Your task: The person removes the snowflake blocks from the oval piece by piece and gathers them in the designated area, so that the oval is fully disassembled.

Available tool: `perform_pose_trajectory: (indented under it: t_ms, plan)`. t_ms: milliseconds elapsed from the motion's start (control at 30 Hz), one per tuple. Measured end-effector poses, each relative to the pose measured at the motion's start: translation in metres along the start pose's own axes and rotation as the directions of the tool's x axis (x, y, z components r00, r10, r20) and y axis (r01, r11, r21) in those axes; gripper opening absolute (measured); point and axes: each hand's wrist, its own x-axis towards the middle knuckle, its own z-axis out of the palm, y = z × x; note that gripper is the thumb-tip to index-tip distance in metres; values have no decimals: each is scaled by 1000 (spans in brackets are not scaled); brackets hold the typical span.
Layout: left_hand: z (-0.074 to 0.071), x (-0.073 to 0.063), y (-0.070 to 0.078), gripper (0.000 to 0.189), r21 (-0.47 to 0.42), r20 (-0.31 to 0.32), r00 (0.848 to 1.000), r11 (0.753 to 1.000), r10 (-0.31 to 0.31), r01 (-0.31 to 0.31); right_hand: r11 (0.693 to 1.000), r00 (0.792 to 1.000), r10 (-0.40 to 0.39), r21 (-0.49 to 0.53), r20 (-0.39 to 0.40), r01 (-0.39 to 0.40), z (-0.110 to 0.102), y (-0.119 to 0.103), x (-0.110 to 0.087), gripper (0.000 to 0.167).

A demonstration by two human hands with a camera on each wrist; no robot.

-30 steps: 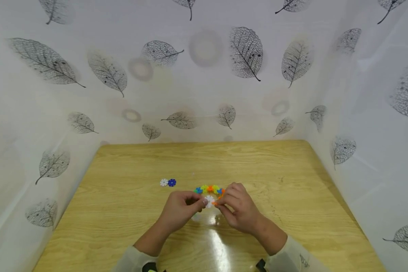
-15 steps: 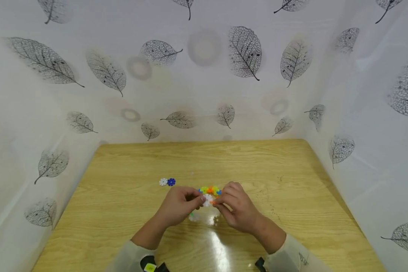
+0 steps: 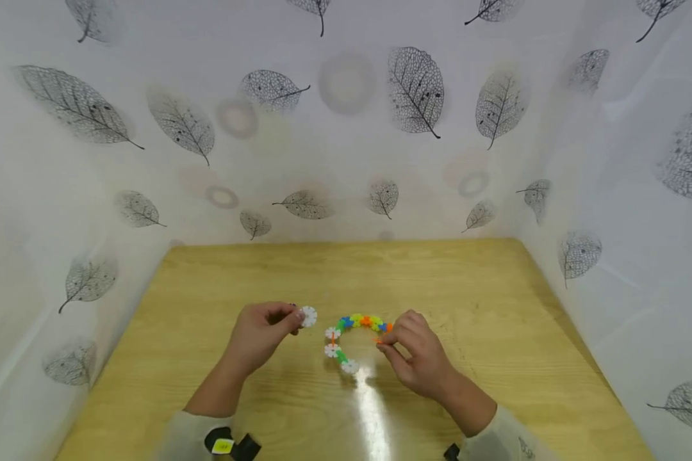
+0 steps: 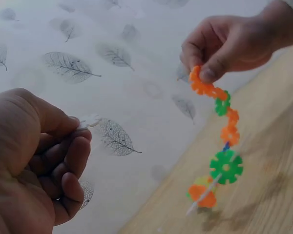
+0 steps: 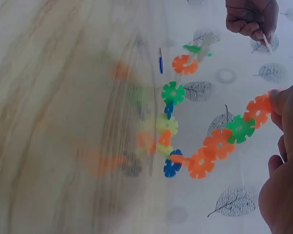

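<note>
We've got the disc chain (image 3: 366, 321) curved over the bench (image 3: 288, 410), our right hand (image 3: 418, 355) pinching its orange end. Our left hand (image 3: 262, 336) pinches a white disc (image 3: 308, 316) left of chain, gap between. Bench's far edge (image 3: 346, 242): well beyond chain.

Place: an indoor, booth-like nook; whether home or workplace, I cannot tell
Sheeting (image 3: 346, 150): pale, creased, on three sides, printed with dark skeleton leaves (image 3: 416, 89) and faint rings (image 3: 348, 83)
Desk (image 3: 236, 275): wood-grain top, rounded far corners, far edge meeting the sheeting
Light: a bright streak (image 3: 371, 410) reflected on the glossy top
</note>
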Motion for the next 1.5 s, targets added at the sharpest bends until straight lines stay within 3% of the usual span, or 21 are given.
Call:
perform_pose_trajectory:
  t_ms: [167,300,500,700,1000,1367,1500]
  plan:
    - [-10,2,-2,26,40,-2,999,998,-38,38,1000,999,1,0,44,-1,-1,4,1,10]
    - [-14,1,-10,26,33,-60,995,996,-79,81,1000,999,-14,-5,30,14,-1,3,-1,12]
    - [-23,6,-22,30,68,-138,986,993,-89,100,999,999,-28,-20,17,29,-2,4,-3,11]
    - [-33,12,-39,45,79,-219,962,979,-165,186,999,999,-37,-21,23,37,-1,1,-5,9]
    - [-53,22,-78,44,50,-359,920,981,-157,187,999,1000,-26,-30,13,27,-1,-1,-4,9]
    - [-67,30,-108,36,107,-415,889,960,-193,258,999,999,-35,-27,8,35,0,-2,-3,7]
    - [-67,33,-114,35,149,-419,887,949,-195,279,999,999,-32,-28,6,32,0,-2,-2,7]
